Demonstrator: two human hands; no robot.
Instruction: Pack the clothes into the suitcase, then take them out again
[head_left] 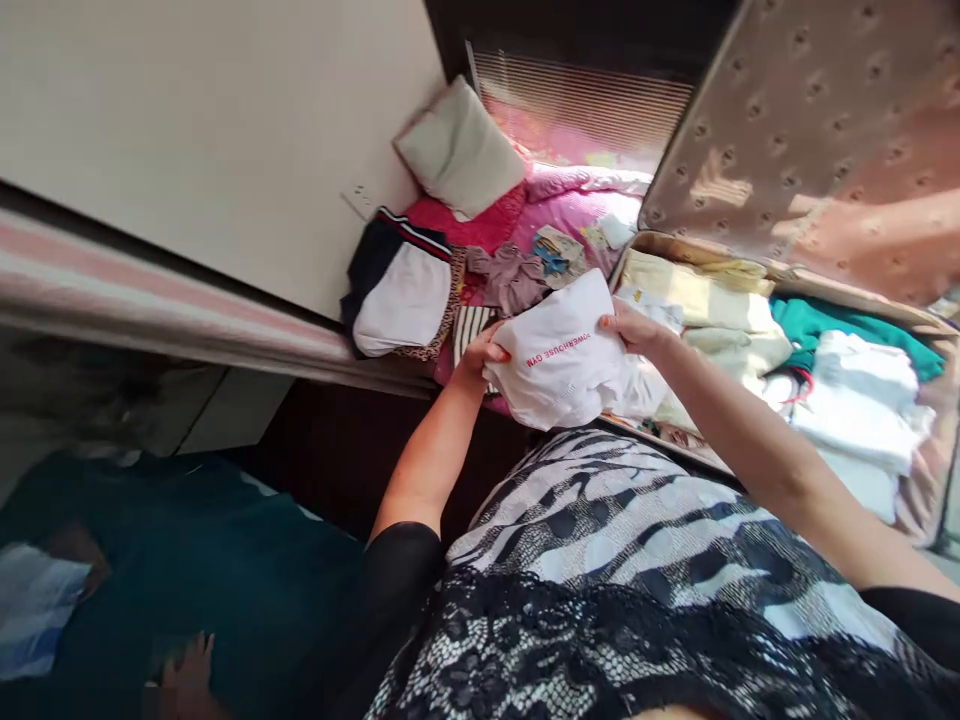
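Black lace [555, 625] fills the bottom, and at centre left hand [480, 357] and right hand [632, 325] pinch the white shirt [559, 385] with closed fingers, its folds liable to flop open if either slackens!

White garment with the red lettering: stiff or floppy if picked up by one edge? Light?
Probably floppy: the white garment shows soft creases and an uneven lower edge between the left hand and right hand. Likely light for its size, since it looks like soft cloth. Unlikely to roll, being spread fairly flat.
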